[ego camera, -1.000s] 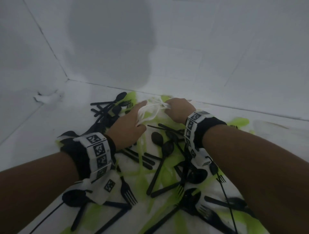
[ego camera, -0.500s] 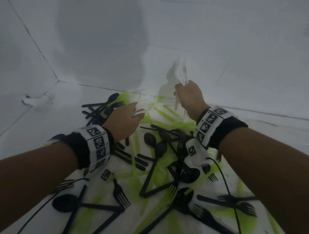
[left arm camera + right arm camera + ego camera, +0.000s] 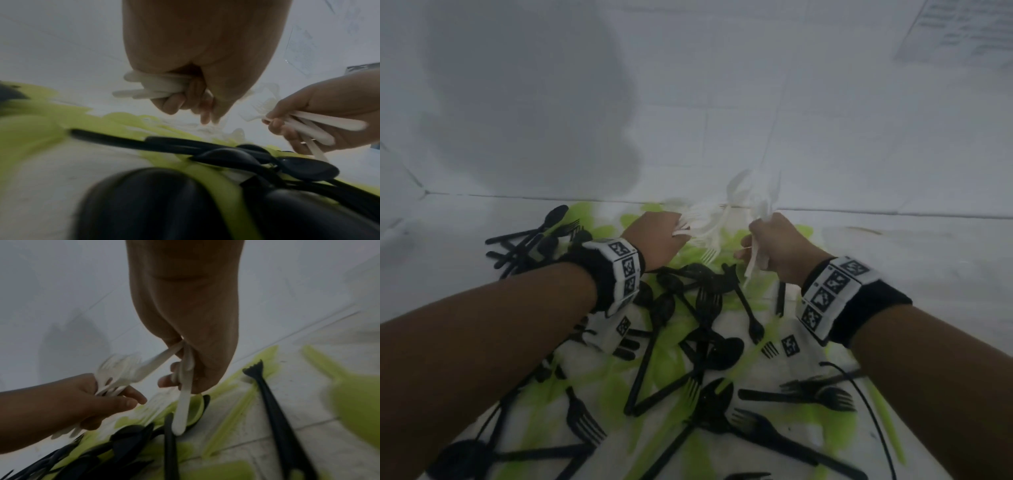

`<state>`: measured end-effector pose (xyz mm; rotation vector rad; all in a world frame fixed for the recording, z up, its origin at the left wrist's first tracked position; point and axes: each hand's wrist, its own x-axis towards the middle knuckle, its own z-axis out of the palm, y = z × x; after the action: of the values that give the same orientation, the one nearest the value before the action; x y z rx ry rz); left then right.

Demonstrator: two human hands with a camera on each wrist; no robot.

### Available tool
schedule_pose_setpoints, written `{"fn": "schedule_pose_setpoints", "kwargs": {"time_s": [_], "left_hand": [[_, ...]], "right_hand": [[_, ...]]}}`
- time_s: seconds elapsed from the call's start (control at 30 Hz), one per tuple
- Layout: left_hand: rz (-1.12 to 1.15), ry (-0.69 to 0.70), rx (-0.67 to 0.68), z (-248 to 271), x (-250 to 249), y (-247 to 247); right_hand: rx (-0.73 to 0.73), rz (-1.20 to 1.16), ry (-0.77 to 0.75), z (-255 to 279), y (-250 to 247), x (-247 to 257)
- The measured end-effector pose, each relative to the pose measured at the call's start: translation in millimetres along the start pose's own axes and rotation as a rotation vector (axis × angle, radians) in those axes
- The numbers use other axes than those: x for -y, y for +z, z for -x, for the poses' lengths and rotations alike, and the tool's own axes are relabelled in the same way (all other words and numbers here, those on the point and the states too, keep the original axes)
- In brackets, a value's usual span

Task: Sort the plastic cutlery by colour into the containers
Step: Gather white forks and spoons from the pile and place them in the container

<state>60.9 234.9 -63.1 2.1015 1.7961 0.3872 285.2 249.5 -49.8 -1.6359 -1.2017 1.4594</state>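
Black, lime-green and white plastic cutlery lies mixed on a white floor (image 3: 465,274). My left hand (image 3: 657,240) grips a bunch of white cutlery (image 3: 698,219) at the far edge of the pile; the left wrist view shows its fingers (image 3: 176,102) curled round several white handles (image 3: 148,87). My right hand (image 3: 777,246) holds another bunch of white cutlery (image 3: 756,202), heads up and handles hanging below the fist (image 3: 183,402). The two hands are close together, just above the pile. No container is in view.
Black forks and spoons (image 3: 688,325) lie tangled over green pieces (image 3: 664,370) under my forearms. More black cutlery (image 3: 534,240) sits at the left. A white wall (image 3: 722,102) rises right behind the pile. A black cable (image 3: 873,418) runs along the right.
My right hand has come back down from its raised position toward the left hand. My left hand has closed round white cutlery and lifted it off the pile. The camera has tilted upward slightly.
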Motion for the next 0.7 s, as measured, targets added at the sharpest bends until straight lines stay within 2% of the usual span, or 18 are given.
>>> {"fn": "schedule_pose_setpoints", "kwargs": {"time_s": [0.13, 0.23, 0.37, 0.53, 0.63, 0.7], "left_hand": [[-0.162, 0.017, 0.127, -17, -8, 16], [-0.15, -0.011, 0.126, -21, -7, 21], [0.029, 0.012, 0.084, -10, -5, 5], [0.225, -0.03, 0.018, 32, -10, -40], [0.348, 0.007, 0.064, 53, -14, -68], [0.481, 0.029, 0.11, 60, -17, -82]], "right_hand": [[-0.019, 0.128, -0.045, 2, -10, -7], [-0.025, 0.257, -0.104, 3, -12, -8], [-0.079, 0.334, -0.244, -3, -15, -5], [-0.136, 0.421, -0.318, -11, -9, 7], [-0.086, 0.518, -0.373, -16, 0, 13], [-0.011, 0.696, -0.416, -19, 6, 14]]}}
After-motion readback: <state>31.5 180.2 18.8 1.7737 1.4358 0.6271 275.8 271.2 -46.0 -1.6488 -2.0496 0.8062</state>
